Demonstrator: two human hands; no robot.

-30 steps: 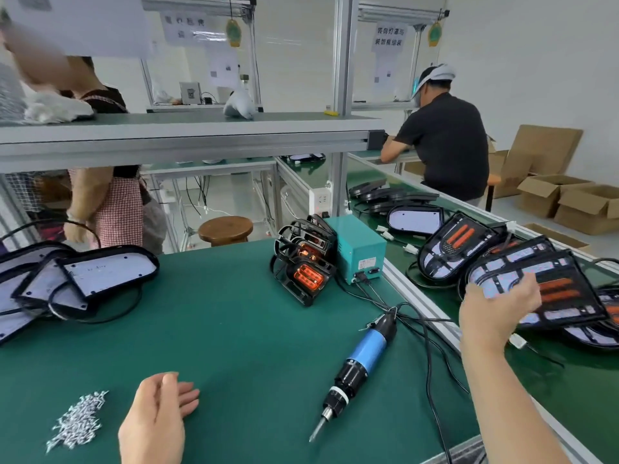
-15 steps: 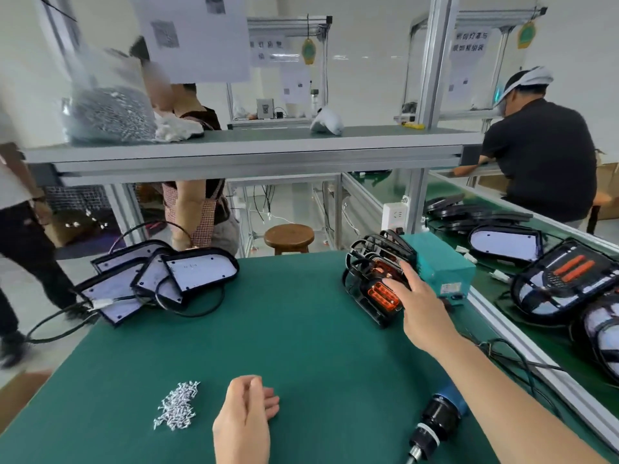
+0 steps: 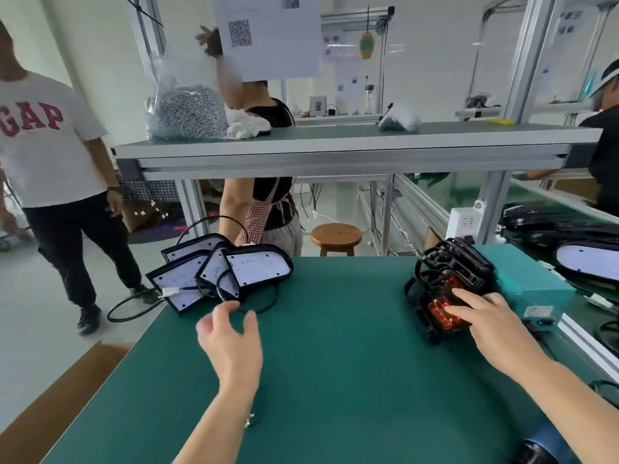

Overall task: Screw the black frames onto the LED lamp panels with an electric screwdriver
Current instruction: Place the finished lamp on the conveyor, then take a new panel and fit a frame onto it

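Right hand on black frames (orange-lensed), stack running front-to-back

Left arm: bare forearm enters at the frame's 6 o'clock edge and stretches toward 1 o'clock.
Left hand: back to the camera, fingers loosely curved, thumb set apart on the 3 o'clock side, holding nothing.
Right arm: bare forearm comes in from 4 o'clock and reaches toward 10 o'clock.
Right hand: palm down, its fingers nearly straight and slightly spread, tips aimed at 10 o'clock.
Spacing: hands well apart, left at 7 o'clock of centre, right at 4 o'clock.
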